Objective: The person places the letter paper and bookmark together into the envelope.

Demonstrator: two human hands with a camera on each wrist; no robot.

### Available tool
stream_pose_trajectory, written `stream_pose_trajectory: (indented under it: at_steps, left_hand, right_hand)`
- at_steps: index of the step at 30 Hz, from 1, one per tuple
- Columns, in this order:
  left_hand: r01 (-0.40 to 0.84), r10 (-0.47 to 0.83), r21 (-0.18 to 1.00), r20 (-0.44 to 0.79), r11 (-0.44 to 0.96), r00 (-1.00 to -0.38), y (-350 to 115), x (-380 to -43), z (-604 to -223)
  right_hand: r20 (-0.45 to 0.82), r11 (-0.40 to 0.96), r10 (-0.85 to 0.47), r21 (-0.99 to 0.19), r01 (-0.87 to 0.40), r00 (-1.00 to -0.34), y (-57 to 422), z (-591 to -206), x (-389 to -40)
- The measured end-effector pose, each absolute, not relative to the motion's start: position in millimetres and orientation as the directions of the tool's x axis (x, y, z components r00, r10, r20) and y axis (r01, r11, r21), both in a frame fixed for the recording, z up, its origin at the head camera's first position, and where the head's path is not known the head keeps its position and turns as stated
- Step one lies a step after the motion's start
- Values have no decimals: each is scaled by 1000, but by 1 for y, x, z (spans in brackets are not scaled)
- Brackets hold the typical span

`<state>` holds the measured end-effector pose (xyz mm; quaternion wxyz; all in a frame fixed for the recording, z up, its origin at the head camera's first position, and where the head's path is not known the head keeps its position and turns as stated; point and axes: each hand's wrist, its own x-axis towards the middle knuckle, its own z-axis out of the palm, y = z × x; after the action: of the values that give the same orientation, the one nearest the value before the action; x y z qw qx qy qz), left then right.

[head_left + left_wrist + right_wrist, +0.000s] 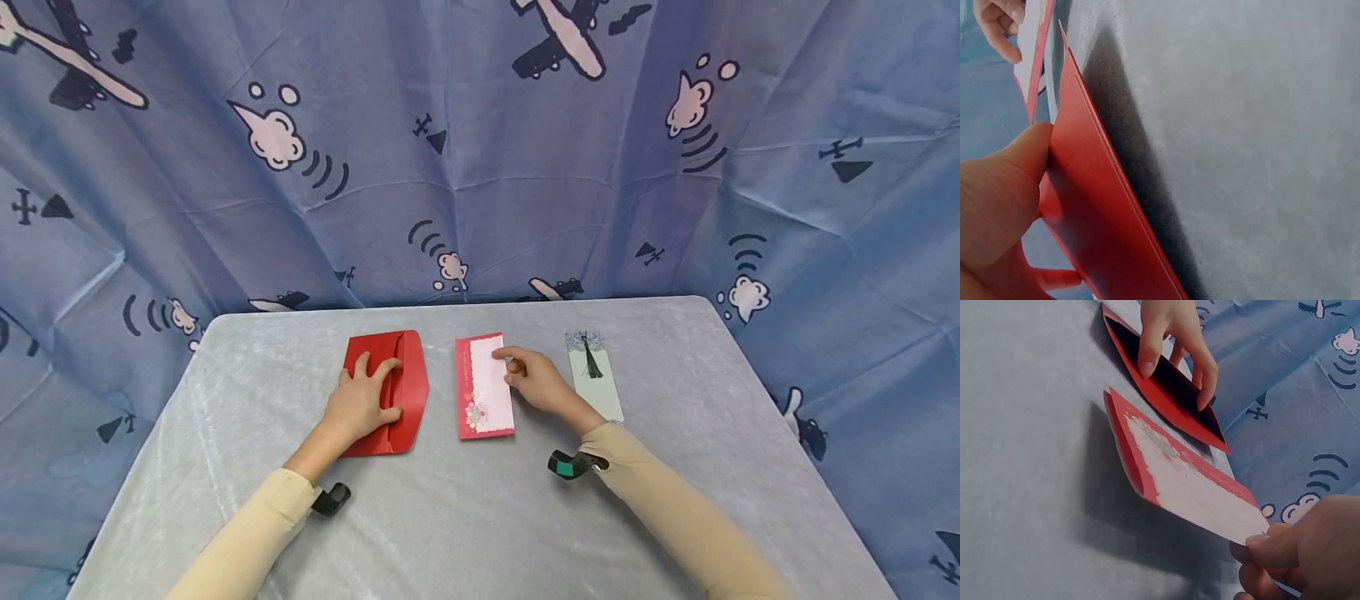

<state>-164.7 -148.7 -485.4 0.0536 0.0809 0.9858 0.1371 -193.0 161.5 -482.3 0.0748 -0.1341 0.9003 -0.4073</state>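
Spread over a red envelope [411, 383] is my left hand [358, 404], its thumb and fingers apart and touching it. The flap lies folded out to the right, and in the right wrist view the dark mouth of the envelope [1175, 417] gapes beneath those fingers. My right hand [537, 382] pinches the right edge of a pink and red greeting card [492, 387] between thumb and fingers. The card [1200, 494] is folded, has a floral print with a pale panel, and is tilted above the table with a shadow under it.
Right of the card, partly behind my right forearm, lies a pale green bookmark [597, 392] with a dark tassel. A grey cloth covers the table [450, 525]. Behind its far edge hangs a blue curtain [480, 167] printed with planes and clouds.
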Motion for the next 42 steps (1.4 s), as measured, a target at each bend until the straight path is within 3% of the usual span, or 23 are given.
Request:
stream_pose_trajectory:
  at_steps: [18, 42]
  left_hand:
    - [135, 161, 272, -73, 953, -984, -145, -162, -488]
    - [132, 158, 268, -78, 954, -984, -144, -162, -488]
  right_hand:
    - [-64, 541, -353, -828, -148, -934, 128, -474, -195]
    - [-89, 559, -354, -818, -134, -931, 95, -476, -204]
